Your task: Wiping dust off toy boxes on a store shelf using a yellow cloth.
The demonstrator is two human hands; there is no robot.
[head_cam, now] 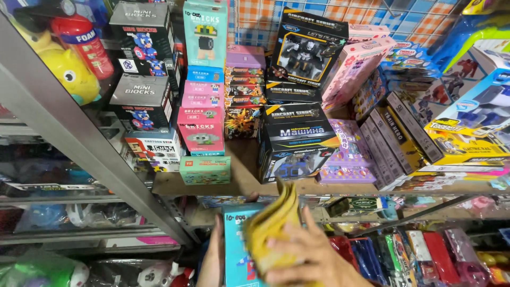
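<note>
A wooden shelf [241, 178] crowded with toy boxes fills most of the view, with a grey metal upright [79, 133] slanting from ten o'clock down toward the centre. Largest among the stock is a black robot-figure box [307, 49] at twelve o'clock, leaning against a pink box [353, 66] at one o'clock. Below it, near the centre, stands a black and orange box [297, 139], with a purple box [348, 154] just beside it. A row of narrow boxes [393, 141] leans at three o'clock. At eleven o'clock black mini-block boxes [142, 69] are stacked, next to pink brick boxes [201, 119] with a tall teal box [205, 32] above them and a small green box [205, 170] at the shelf edge. A red foam can [87, 45] sits at ten o'clock.

At six o'clock, below the shelf, a light blue box [237, 250] is held upright. The left hand [212, 260] grips its left edge. The right hand [308, 258] presses a yellow cloth [271, 228] against the box's front, fingers closed over the cloth.
</note>
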